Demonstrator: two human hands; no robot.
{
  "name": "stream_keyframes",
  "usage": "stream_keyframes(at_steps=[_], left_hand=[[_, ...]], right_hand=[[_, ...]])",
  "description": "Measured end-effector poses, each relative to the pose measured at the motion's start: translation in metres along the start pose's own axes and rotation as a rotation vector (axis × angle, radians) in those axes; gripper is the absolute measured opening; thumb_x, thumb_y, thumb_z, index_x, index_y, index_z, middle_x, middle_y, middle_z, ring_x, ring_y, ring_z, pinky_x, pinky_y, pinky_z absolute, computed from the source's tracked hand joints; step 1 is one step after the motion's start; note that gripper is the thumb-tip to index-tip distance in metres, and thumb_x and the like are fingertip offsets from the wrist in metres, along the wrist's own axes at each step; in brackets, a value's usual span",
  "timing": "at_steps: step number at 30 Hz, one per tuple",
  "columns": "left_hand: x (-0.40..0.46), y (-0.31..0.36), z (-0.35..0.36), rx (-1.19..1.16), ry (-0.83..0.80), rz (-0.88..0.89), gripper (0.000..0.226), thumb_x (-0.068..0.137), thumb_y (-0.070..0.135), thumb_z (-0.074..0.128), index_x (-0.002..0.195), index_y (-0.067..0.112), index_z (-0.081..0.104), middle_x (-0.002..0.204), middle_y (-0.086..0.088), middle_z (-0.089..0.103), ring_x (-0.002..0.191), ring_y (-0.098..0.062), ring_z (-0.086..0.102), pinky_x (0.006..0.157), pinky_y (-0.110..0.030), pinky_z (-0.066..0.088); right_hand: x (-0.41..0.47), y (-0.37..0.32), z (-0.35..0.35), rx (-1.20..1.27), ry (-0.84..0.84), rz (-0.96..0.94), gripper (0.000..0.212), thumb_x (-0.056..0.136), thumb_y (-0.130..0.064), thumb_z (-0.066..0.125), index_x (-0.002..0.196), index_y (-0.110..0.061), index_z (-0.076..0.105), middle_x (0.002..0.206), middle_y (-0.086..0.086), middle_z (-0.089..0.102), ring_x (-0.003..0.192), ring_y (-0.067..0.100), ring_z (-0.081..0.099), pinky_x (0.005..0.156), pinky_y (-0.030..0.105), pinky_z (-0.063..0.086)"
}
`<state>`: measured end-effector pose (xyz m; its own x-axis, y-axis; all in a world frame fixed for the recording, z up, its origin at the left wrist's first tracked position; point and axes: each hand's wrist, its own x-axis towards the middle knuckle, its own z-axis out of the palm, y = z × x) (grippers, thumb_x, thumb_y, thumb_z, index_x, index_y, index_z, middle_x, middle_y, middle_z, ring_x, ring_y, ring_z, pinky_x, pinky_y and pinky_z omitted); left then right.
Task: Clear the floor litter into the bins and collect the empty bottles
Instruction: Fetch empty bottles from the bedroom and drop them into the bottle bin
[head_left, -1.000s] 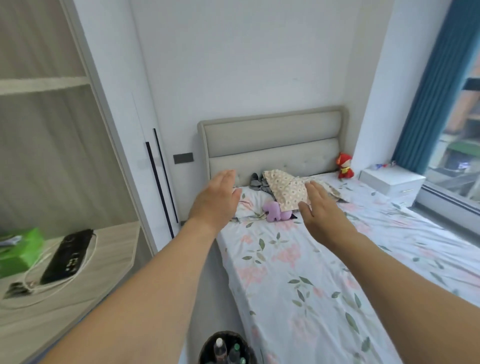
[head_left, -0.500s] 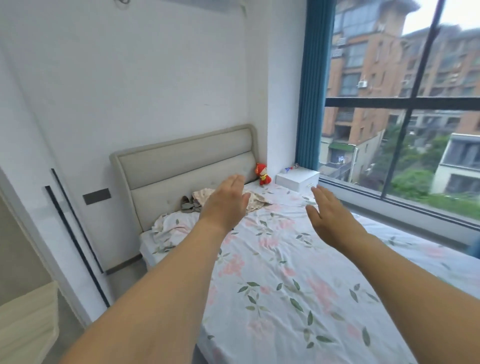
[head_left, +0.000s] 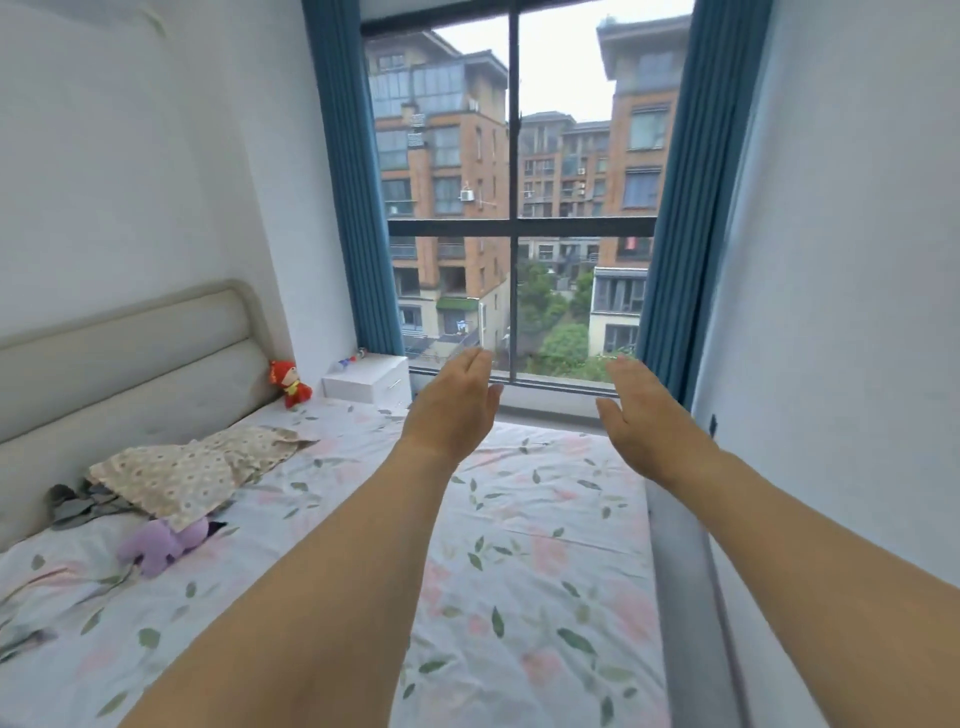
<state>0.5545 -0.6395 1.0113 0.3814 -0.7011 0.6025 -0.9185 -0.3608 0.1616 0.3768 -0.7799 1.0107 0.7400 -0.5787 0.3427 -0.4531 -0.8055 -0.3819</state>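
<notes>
Both my arms reach forward over a bed. My left hand (head_left: 453, 408) is held out in the air with straight fingers and holds nothing. My right hand (head_left: 647, 415) is stretched out the same way, palm turned inward, also empty. No floor litter, bin or bottle shows in this view; the floor itself is hidden by the bed (head_left: 519, 571).
The bed has a floral sheet, a grey headboard (head_left: 130, 358), a patterned cloth (head_left: 197, 467), a purple plush (head_left: 161, 545) and a red doll (head_left: 288, 383). A white nightstand (head_left: 369, 382) stands by the window (head_left: 514, 208). A wall (head_left: 841, 312) runs close along the right.
The view has swung right, from the desk, wardrobe and a bin with bottles near the bed foot, to the window. Both hands stay outstretched and empty.
</notes>
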Motion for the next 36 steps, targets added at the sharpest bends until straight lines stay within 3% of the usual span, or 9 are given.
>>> stream_keyframes(at_steps=[6,14,26,36], left_hand=[[0.044,0.137,0.065,-0.098,-0.023,0.132,0.042,0.099,0.022,0.051,0.136,0.004,0.048,0.137,-0.009,0.052,0.122,-0.028,0.053,0.093,-0.037,0.049],[0.078,0.255,0.12,-0.133,-0.049,0.256,0.042,0.1,0.021,0.048,0.138,0.003,0.045,0.141,-0.01,0.05,0.128,-0.025,0.048,0.1,-0.034,0.043],[0.154,0.284,0.187,-0.147,-0.064,0.24,0.045,0.101,0.025,0.046,0.142,0.006,0.041,0.146,-0.006,0.045,0.13,-0.024,0.047,0.1,-0.033,0.043],[0.293,0.261,0.331,-0.142,-0.088,0.214,0.048,0.101,0.025,0.045,0.145,0.006,0.038,0.149,-0.008,0.042,0.136,-0.023,0.042,0.106,-0.034,0.04]], right_hand=[[-0.04,0.125,-0.073,-0.037,0.037,0.156,0.056,0.103,-0.029,0.03,0.154,-0.012,0.013,0.162,0.001,0.006,0.149,0.015,0.003,0.12,0.031,0.006],[-0.068,0.233,-0.118,-0.097,0.048,0.245,0.055,0.103,-0.029,0.03,0.153,-0.012,0.014,0.162,0.002,0.006,0.149,0.014,0.002,0.118,0.028,0.004],[-0.011,0.311,-0.128,-0.09,0.026,0.268,0.055,0.104,-0.03,0.027,0.154,-0.013,0.011,0.162,0.001,0.004,0.149,0.014,0.001,0.118,0.029,0.004],[0.149,0.423,-0.087,-0.095,0.006,0.234,0.055,0.104,-0.028,0.026,0.154,-0.011,0.012,0.162,0.002,0.005,0.149,0.013,0.002,0.117,0.026,0.002]])
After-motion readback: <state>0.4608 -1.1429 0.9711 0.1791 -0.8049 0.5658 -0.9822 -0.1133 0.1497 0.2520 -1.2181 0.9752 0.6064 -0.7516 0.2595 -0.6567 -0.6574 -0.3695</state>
